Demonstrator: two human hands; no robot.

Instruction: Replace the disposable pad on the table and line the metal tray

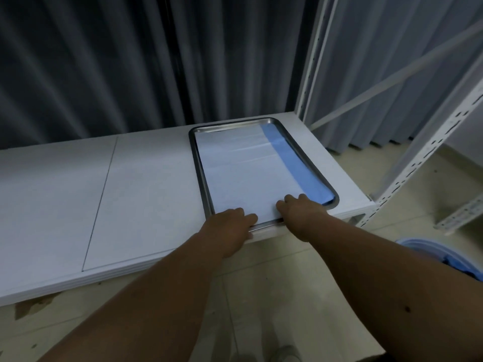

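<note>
both hands are pressing the pad (pixel 243 173) flat inside the metal tray (pixel 199 163) at the counter (pixel 78 192) end, left hand (pixel 230 227) and right hand (pixel 300 211) fingers lying loosely on its near edge. pad is looking thin, limp, light, likely best taken by the corners.

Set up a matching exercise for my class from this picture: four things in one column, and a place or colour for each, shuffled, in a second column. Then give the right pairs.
Column 1
1. metal tray
2. pad
3. left hand
4. blue bin

Column 2
A. on the floor at the right edge
B. lies inside the tray, white with a blue strip on its right side
C. on the table's right end
D. rests on the tray's near edge, left of the right hand

Pairs: 1-C, 2-B, 3-D, 4-A
</note>
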